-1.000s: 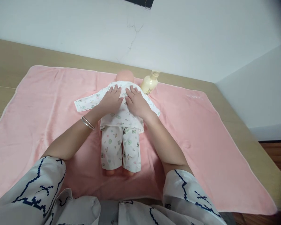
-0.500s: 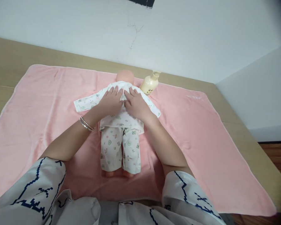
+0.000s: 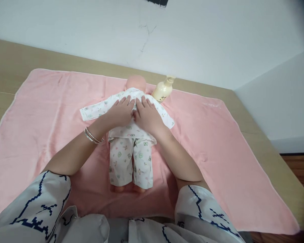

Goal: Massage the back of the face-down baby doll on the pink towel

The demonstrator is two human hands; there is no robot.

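Observation:
A baby doll [image 3: 136,83] in a white printed top [image 3: 131,132] and matching trousers [image 3: 121,161] lies with its head toward the wall and its feet toward me. Only the bald, rounded part of its head shows. My left hand [image 3: 121,111] rests flat on the upper part of the top, fingers stretched toward the head. Beside it my right hand [image 3: 148,113] lies flat as well, its fingers extended. The thumbs meet or nearly meet in the middle. Neither hand grips anything; the cloth beneath the palms is hidden.
Under the doll a pink blanket [image 3: 205,152] is spread over a wooden table [image 3: 255,135]. A cream pump bottle [image 3: 163,89] lies tilted right of the doll's head. The white wall [image 3: 91,30] rises behind the table's far edge.
My hands stay on the top and shift only slightly; the right hand's fingers now point more straight toward the head. Doll and bottle keep their places.

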